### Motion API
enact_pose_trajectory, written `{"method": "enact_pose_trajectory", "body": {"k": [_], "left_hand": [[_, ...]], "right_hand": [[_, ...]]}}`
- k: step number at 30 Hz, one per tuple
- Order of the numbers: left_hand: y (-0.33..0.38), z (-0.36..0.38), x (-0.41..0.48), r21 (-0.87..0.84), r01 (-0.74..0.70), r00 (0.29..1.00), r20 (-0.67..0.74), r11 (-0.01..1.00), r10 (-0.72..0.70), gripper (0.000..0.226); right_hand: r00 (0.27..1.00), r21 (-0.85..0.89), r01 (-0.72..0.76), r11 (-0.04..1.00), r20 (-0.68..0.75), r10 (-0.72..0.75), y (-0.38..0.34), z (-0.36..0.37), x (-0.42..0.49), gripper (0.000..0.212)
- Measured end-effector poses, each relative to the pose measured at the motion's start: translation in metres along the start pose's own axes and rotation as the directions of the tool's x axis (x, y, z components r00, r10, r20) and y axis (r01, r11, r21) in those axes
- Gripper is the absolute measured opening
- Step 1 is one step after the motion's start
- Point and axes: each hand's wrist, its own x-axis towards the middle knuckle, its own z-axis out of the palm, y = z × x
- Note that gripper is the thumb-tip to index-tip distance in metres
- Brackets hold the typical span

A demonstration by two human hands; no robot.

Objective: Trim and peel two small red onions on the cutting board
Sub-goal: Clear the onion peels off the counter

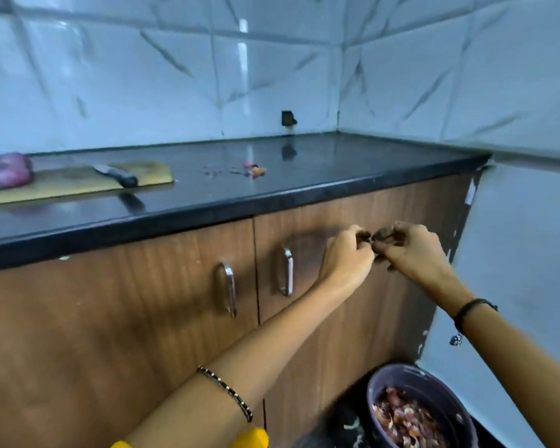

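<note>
Risk first: my hands are out in front of the cabinet door (320,227), and the waste bin (434,381), already holding peels, sits on the floor below and a bit to the right, not straight under them. If I let go here, the light, papery bits could drift, miss it & land on the floor. Some may also cling to my fingers. More scraps (251,169) lie on the black countertop (337,169), not yet cleared.

Grip: my left hand (345,253) and right hand (411,250) are nearly touching, fingers curled tight, each pinching dark onion skin (382,236) btwn thumb & fingertips. Blur hides whether it's one piece or two.

One peeled red onion (12,171) sits at the far left end of the cutting board (72,187), w/ the knife (117,176) lying on the board nearby. The 2nd onion isn't in view.
</note>
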Motion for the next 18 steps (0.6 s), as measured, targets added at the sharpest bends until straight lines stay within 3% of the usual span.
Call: {"method": "enact_pose_trajectory", "body": {"k": [6, 11, 14, 18], "left_hand": [[0.041, -0.069, 0.005, -0.003, -0.142, 0.984, -0.111, 0.99, 0.141, 0.031], [0.052, -0.123, 0.012, 0.046, -0.195, 0.969, -0.144, 0.98, 0.2, 0.033], [0.05, -0.153, 0.016, 0.101, -0.172, 0.971, -0.147, 0.98, 0.186, 0.033], [0.035, -0.203, 0.024, 0.275, -0.119, 0.952, -0.24, 0.954, 0.188, 0.028]], "right_hand": [[0.979, 0.055, 0.198, 0.979, -0.06, -0.195, -0.08, -0.005, 0.012, 0.001], [0.964, 0.091, 0.265, 0.96, -0.056, -0.26, -0.127, 0.009, 0.027, 0.003], [0.953, 0.086, 0.302, 0.949, -0.001, -0.303, -0.145, 0.026, 0.036, 0.009], [0.886, -0.051, 0.444, 0.894, 0.171, -0.431, -0.17, 0.053, 0.037, 0.019]]}}
